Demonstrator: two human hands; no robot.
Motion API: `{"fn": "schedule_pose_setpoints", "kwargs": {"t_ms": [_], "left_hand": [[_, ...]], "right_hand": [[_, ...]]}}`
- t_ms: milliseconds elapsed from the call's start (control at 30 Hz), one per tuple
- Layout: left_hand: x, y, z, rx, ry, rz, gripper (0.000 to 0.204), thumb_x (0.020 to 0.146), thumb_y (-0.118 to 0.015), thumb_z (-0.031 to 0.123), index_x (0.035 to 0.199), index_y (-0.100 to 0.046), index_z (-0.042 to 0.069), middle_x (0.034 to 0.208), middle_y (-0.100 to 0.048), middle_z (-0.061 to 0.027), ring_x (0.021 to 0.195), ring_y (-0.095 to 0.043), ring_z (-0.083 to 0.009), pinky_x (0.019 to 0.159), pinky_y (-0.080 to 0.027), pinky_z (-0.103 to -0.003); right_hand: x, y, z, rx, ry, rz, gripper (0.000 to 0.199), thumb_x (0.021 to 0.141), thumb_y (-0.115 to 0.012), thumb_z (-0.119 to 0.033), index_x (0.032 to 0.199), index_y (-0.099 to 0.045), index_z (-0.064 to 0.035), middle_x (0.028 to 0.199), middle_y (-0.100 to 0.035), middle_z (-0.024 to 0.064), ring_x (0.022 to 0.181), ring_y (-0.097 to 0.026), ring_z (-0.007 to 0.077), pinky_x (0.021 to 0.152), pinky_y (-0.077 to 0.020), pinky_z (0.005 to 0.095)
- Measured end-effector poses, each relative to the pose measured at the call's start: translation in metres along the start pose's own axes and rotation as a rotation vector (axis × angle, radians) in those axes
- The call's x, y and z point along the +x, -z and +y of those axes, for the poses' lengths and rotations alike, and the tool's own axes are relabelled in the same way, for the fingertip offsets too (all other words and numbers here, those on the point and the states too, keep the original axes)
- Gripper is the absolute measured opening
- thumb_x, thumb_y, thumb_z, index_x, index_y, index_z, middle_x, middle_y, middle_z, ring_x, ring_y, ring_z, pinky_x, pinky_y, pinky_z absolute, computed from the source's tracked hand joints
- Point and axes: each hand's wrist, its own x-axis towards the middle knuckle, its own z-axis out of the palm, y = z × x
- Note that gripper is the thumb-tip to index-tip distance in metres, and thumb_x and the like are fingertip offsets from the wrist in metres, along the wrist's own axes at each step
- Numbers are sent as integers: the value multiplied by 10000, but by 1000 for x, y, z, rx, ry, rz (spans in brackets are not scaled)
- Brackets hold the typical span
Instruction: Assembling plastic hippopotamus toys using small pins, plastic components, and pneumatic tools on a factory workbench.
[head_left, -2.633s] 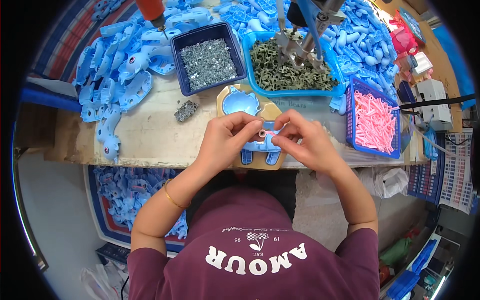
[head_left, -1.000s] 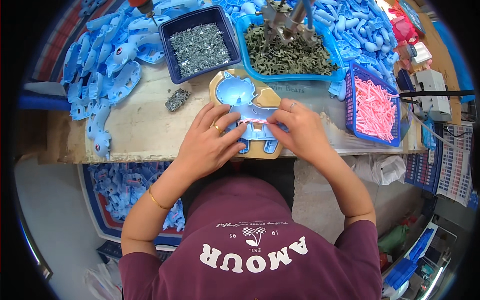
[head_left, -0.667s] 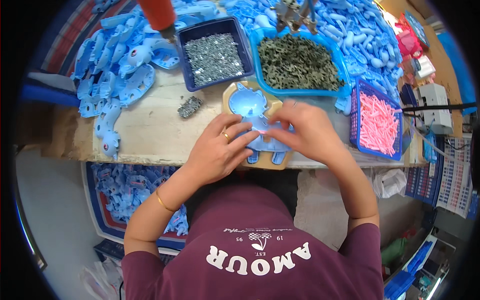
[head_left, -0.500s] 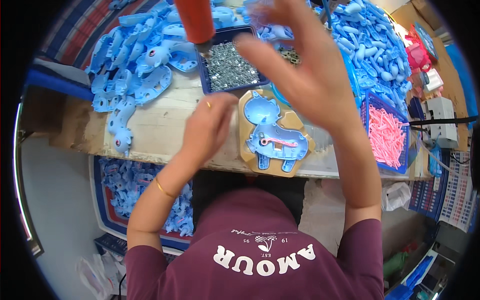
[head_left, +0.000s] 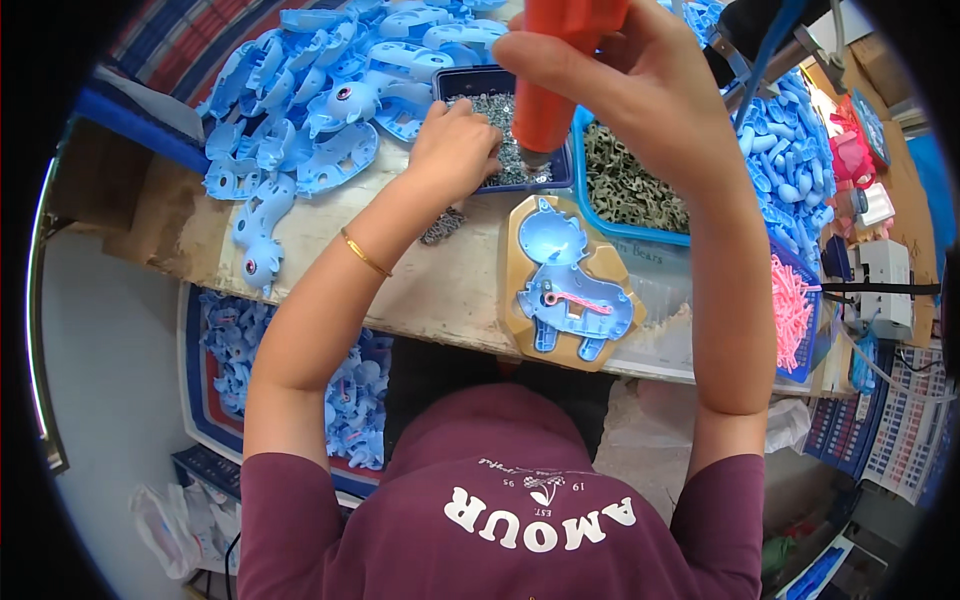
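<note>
Grips the orange power screwdriver (head_left: 548,105) in the right hand (head_left: 640,95), thumb across its near side, other fingers mostly hidden. Bends the fingers of the left hand (head_left: 455,147) close together at the dark-blue tray (head_left: 562,172) of small silver screws (head_left: 495,105); cannot tell whether pinching any. Shows the light-blue animal-shaped half-shell (head_left: 572,281), with a pink rod (head_left: 588,303) inside, seated in the gold-coloured fixture (head_left: 612,262) on the workbench (head_left: 420,290), apart from both hands.
</note>
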Motion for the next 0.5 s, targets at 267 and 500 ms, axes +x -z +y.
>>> {"fn": "schedule_pose_setpoints", "kwargs": {"t_ms": [267, 500], "left_hand": [[-7, -4, -1, 65, -94, 75, 110, 868, -652, 155, 952, -628, 89, 915, -694, -58, 998, -613, -249, 841, -459, -374], [-8, 5, 13, -431, 59, 181, 108, 918, -628, 124, 966, -586, 38, 856, -688, -153, 848, -678, -344, 741, -532, -439]], "right_hand": [[-10, 11, 7, 69, -40, 53, 490, 897, -815, -260, 1229, -553, -12, 964, -644, 50, 827, -643, 121, 727, -524, 259], [-20, 13, 13, 173, -39, -19, 449, 952, -748, -232, 1269, -534, 2, 948, -636, 33, 821, -630, 97, 719, -509, 245]]}}
